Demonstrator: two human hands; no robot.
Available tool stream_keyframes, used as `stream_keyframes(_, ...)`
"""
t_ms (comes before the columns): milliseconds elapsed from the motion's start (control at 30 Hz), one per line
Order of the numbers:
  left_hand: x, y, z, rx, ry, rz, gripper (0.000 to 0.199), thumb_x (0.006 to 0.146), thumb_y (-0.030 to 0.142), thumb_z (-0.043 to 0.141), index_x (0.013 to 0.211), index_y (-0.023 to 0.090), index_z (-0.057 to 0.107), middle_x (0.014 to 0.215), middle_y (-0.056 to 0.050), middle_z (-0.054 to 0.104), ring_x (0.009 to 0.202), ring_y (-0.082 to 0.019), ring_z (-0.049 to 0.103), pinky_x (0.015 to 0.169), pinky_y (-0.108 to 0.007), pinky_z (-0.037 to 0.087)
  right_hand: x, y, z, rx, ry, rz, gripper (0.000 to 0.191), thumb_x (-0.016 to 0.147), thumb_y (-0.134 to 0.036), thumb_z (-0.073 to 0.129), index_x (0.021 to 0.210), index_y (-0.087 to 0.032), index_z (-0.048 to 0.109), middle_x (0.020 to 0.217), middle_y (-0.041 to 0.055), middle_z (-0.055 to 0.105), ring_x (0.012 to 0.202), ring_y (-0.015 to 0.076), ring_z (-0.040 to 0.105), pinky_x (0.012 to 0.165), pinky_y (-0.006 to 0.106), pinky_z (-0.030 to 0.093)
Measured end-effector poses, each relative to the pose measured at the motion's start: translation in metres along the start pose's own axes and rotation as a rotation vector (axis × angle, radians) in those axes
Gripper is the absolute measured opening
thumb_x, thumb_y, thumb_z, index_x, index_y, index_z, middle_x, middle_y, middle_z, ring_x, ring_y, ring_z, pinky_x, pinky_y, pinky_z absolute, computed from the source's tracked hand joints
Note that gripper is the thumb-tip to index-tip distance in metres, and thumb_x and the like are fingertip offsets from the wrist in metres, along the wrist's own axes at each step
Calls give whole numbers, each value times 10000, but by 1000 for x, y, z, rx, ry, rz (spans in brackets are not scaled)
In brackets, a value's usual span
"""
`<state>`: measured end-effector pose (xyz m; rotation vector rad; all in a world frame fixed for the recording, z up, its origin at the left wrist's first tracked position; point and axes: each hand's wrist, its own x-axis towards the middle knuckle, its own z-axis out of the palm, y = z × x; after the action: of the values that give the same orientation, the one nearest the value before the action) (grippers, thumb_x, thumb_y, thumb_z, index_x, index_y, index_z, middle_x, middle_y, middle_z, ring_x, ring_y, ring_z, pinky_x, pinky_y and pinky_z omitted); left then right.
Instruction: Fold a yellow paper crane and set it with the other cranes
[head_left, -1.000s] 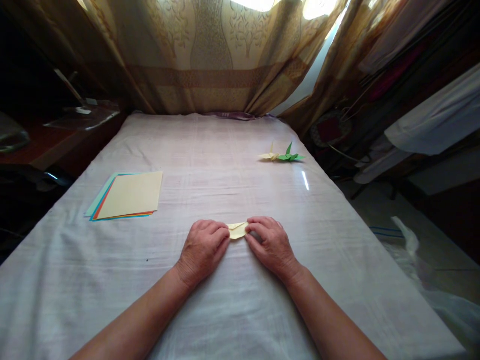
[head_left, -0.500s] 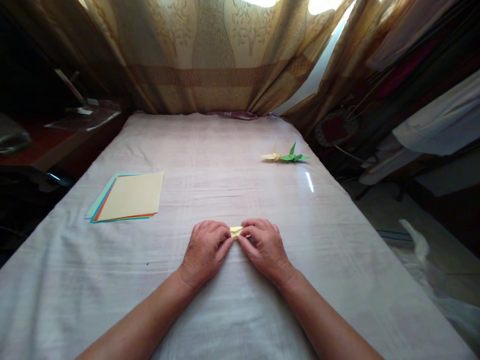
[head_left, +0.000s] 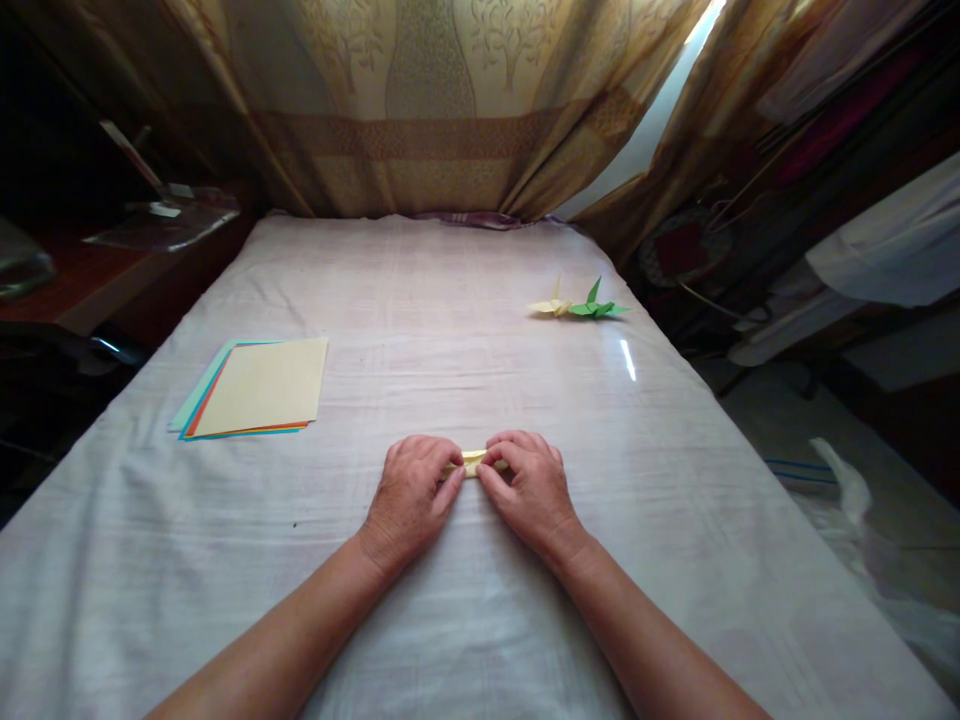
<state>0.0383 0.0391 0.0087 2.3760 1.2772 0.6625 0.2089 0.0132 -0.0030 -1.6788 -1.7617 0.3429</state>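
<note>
A small folded piece of pale yellow paper (head_left: 472,463) lies between my two hands, low over the cloth. Its left end is pinched between the thumb and fingers of my left hand (head_left: 420,487). My right hand (head_left: 531,490) pinches the other end the same way. The fingers cover both ends of the paper, so only a short middle strip with a crease shows. Farther off to the right, a pale yellow origami crane (head_left: 553,307) stands beside a green origami crane (head_left: 596,308).
A stack of coloured square paper (head_left: 262,390), cream on top, lies at the left on the white-covered surface (head_left: 420,330). Patterned curtains (head_left: 450,140) hang behind the far edge. A brown side table (head_left: 97,270) with plastic wrapping stands left; clothes (head_left: 892,250) hang at right.
Both hands keep their pinch on the yellow paper, and the fingers have shifted slightly along it. The camera view has tilted down a little.
</note>
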Motion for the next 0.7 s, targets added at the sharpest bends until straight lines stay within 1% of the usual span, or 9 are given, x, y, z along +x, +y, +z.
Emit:
stream_keyframes(167,1,0,1,-14,-20,-21,49,880,181,554,892,215,587,906,-16,656,912,-204,567,853,-364,387,1,-2,-2,12,-38,34,98,793,-162,635,729,-236,645,927,3,680,921,198,566,816,341,337)
stream_keyframes(300,1,0,1,-22,-18,-24,52,882,172,551,888,216,577,905,-15,655,910,-203,558,850,-364,379,1,-3,-2,22,-42,44,95,789,-157,640,739,-237,646,924,2,675,922,199,558,814,336,326)
stream_keyframes(567,1,-2,2,-39,-38,-44,66,867,170,577,908,221,578,930,-14,649,932,-207,552,862,-369,377,1,1,-2,27,-61,28,107,819,-153,600,787,-247,640,931,5,678,919,203,563,824,339,338)
stream_keyframes(700,0,-4,5,-34,-24,-45,97,859,166,583,938,220,566,939,-14,645,941,-207,552,871,-369,380,1,1,-2,34,-52,14,106,829,-155,581,794,-245,625,922,11,682,910,207,567,830,345,350)
